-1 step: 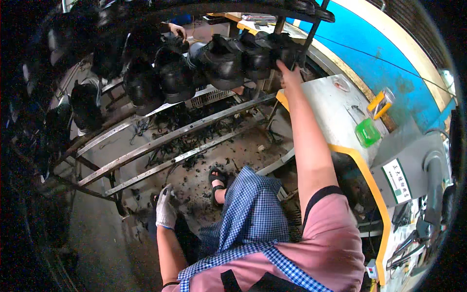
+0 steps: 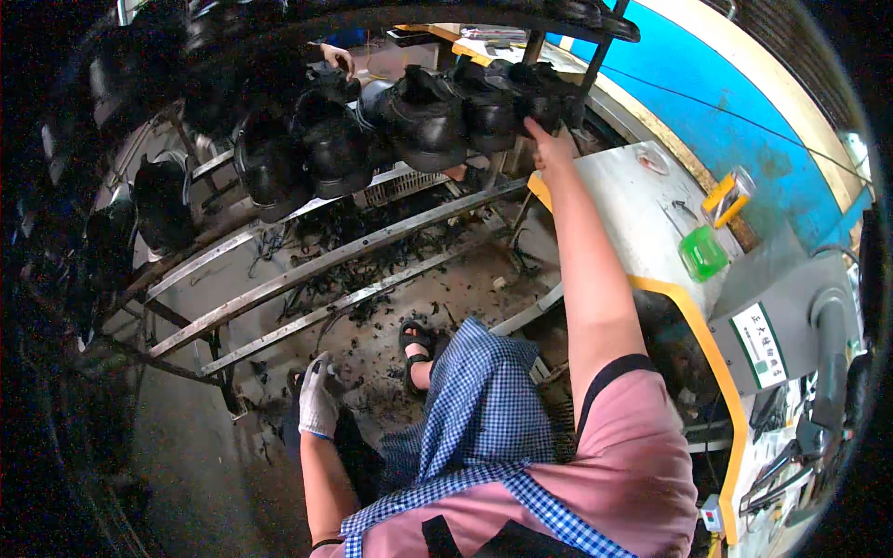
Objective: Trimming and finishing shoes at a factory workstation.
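My right arm reaches up to the right end of a row of black shoes on a metal rack. There my bare right hand (image 2: 554, 152) is closed at the heel end of a black shoe (image 2: 542, 98); some of its fingers are hidden. Another black shoe (image 2: 490, 113) sits just left of it, and a larger one (image 2: 427, 121) follows further along. Low beside my leg hangs my left hand (image 2: 319, 402) in a white glove, fingers stretched out and holding nothing.
To the right, a white worktop (image 2: 642, 200) with a yellow edge carries a green container (image 2: 702, 254) and a yellow-banded jar (image 2: 728, 197). A grey machine (image 2: 777, 321) stands beyond. Black scraps litter the floor below the rack's rails (image 2: 349, 245). Another person's hand (image 2: 337, 59) shows behind.
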A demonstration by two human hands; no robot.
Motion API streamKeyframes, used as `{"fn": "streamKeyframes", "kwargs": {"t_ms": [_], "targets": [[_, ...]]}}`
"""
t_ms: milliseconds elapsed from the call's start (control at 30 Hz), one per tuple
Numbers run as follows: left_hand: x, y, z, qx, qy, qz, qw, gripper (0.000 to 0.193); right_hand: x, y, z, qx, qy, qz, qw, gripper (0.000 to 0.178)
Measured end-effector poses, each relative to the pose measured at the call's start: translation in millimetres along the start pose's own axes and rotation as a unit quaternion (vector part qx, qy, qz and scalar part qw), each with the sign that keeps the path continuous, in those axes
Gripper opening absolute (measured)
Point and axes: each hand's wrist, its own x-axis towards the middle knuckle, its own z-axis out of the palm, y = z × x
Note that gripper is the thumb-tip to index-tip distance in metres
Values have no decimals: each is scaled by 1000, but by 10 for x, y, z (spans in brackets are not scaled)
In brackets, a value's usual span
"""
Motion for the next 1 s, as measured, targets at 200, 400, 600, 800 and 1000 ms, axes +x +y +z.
{"fn": "streamKeyframes", "kwargs": {"t_ms": [200,400,600,800,1000], "targets": [[5,143,142,-155,20,-116,981,34,-215,105,15,-24,81,-223,971,29],[-56,211,143,367,-29,173,914,48,-797,-477,271,-349,5,-497,795,28],[-74,259,242,320,-24,124,939,49,-678,-643,249,-488,-68,-421,762,30],[36,-101,104,245,-51,115,961,39,-1271,-575,-330,-393,23,-453,800,26],[-123,114,356,-201,-88,-125,968,35,-2517,-372,-1222,-264,-32,-396,879,14]]}}
